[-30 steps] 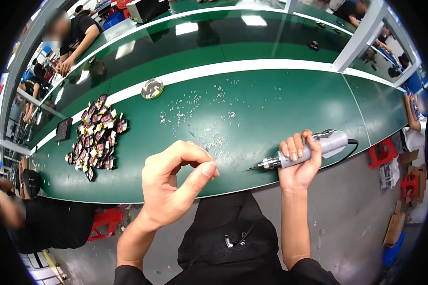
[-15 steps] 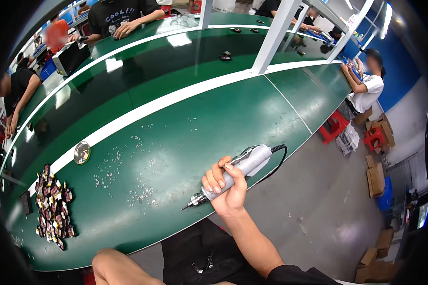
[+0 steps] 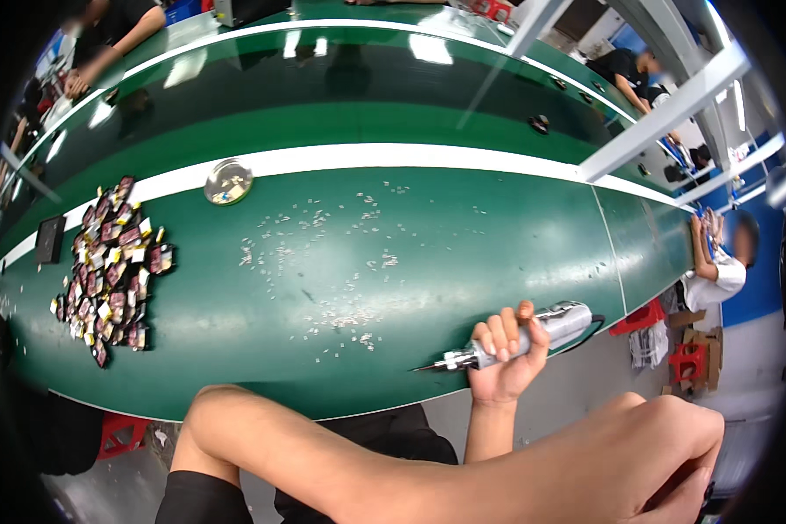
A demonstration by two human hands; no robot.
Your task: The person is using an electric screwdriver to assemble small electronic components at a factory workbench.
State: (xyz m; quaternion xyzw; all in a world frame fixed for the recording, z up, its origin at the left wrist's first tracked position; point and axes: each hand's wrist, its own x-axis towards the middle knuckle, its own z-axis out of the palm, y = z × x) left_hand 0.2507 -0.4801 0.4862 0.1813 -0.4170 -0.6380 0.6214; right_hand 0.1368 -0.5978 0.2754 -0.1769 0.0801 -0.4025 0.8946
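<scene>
My right hand [image 3: 508, 358] is wrapped round the grey barrel of an electric screwdriver [image 3: 563, 323]. Its silver chuck and thin bit point left, above the near edge of the green table [image 3: 463, 279]; a black cord loops behind it. Across the lower part of the view lies my left forearm, bent at the elbow. My left hand [image 3: 664, 437] is close at the lower right, fingers curled, and whatever they may hold is hidden. Many small pale pieces [image 3: 349, 319] are scattered left of the bit. Farther left is a heap of small black-and-pink parts [image 3: 113, 271].
A round shallow metal dish [image 3: 229, 182] with small pieces in it stands by the white rail [image 3: 367, 157]. A small black box [image 3: 50, 240] sits beside the heap. A white post [image 3: 655, 113] rises at the right. Other people work across and along the table; red stools stand on the floor.
My left arm has swung across the lower view, its hand now at the lower right. The view has shifted, so the table, heap and screwdriver appear elsewhere. My right hand still grips the electric screwdriver.
</scene>
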